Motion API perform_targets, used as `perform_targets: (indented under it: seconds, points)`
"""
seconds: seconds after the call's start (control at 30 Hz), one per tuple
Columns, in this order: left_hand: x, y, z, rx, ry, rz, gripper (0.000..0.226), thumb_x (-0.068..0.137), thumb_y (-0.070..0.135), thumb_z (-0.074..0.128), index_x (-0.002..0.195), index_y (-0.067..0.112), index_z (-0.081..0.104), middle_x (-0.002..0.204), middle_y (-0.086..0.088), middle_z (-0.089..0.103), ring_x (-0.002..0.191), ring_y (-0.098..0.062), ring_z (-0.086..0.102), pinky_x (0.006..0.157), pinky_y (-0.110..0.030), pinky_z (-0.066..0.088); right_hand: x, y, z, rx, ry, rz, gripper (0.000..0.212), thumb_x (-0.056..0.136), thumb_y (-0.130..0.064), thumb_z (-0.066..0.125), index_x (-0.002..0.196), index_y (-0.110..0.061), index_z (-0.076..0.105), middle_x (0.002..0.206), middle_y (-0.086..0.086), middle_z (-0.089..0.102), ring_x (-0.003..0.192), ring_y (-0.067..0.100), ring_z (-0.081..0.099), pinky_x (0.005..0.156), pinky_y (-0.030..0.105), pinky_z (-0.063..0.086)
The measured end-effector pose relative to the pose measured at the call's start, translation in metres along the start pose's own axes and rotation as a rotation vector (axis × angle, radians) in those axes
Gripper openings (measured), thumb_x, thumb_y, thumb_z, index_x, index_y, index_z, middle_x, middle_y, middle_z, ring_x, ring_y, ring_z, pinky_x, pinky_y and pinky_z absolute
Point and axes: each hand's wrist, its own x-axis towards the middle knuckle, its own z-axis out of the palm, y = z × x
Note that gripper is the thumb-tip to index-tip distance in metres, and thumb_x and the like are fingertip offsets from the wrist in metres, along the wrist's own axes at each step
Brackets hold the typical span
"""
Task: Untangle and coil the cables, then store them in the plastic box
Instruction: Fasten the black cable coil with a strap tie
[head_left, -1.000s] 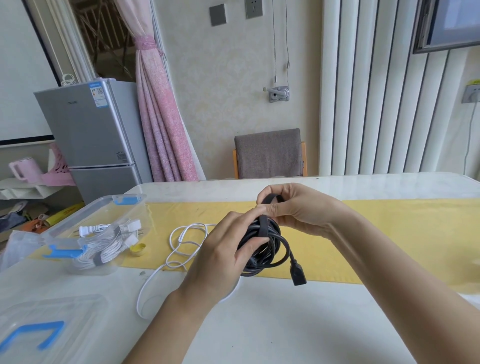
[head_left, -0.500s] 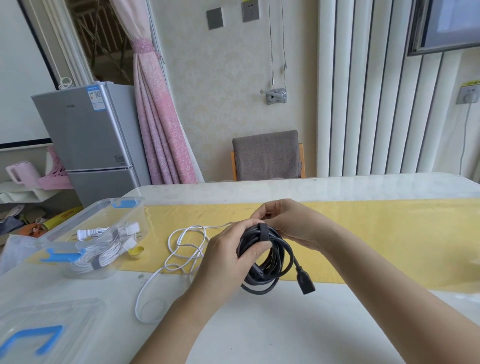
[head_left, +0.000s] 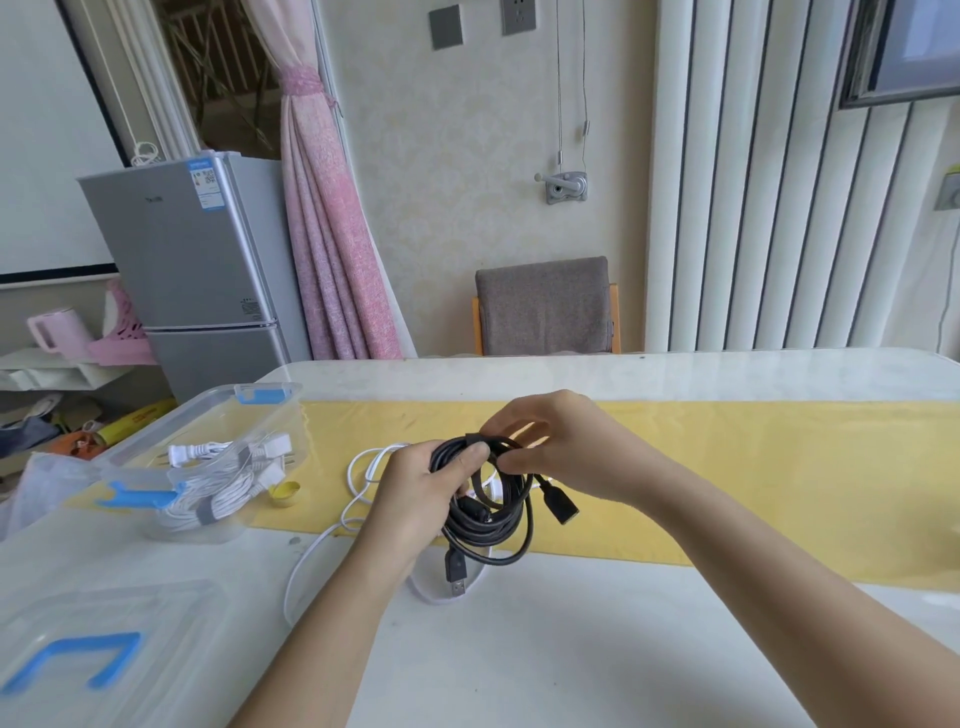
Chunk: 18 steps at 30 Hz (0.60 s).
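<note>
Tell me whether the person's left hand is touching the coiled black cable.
Touching. The head view shows the left hand gripping the coiled black cable, with its thumb pressed across the upper strands.

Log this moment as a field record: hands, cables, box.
left hand: grips the black coil from its left side
right hand: pinches the top of the black coil
black coil: wound, held in both hands over the table
white cable: loose on the table, not coiled
box: open, holds a tied white coil
lid: off, lying on the table at near left
</note>
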Motion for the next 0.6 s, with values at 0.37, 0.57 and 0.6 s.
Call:
perform_targets:
  seconds: [0.37, 0.57, 0.6]
  points:
    - [0.000, -0.002, 0.001, 0.009, -0.066, -0.044, 0.035, 0.089, 0.029, 0.064, 0.062, 0.010, 0.052, 0.053, 0.006, 0.043, 0.055, -0.014, 0.040, 0.063, -0.032, 0.033, -0.002, 0.001, 0.015, -0.048, 0.078, -0.060, 0.029, 0.076, -0.009, 0.071, 0.101, -0.022, 0.064, 0.098, -0.012, 0.067, 0.083, 0.001, 0.061, 0.079, 0.021, 0.050]
    - [0.000, -0.003, 0.001, 0.027, -0.133, -0.084, 0.023, 0.087, 0.038, 0.063, 0.097, 0.018, 0.069, 0.069, 0.016, 0.063, 0.066, -0.003, 0.056, 0.070, -0.023, 0.041, -0.002, 0.002, 0.016, -0.086, 0.076, -0.086, 0.026, 0.075, -0.005, 0.064, 0.097, -0.020, 0.067, 0.092, -0.008, 0.068, 0.080, 0.001, 0.062, 0.068, 0.016, 0.049]
    - [0.000, -0.003, 0.001, 0.019, -0.136, -0.087, 0.023, 0.087, 0.039, 0.063, 0.096, 0.019, 0.068, 0.067, 0.016, 0.062, 0.066, -0.003, 0.056, 0.070, -0.023, 0.041, -0.002, 0.002, 0.015, -0.084, 0.076, -0.089, 0.025, 0.075, -0.005, 0.064, 0.096, -0.019, 0.068, 0.091, -0.009, 0.068, 0.079, -0.001, 0.061, 0.066, 0.013, 0.047]
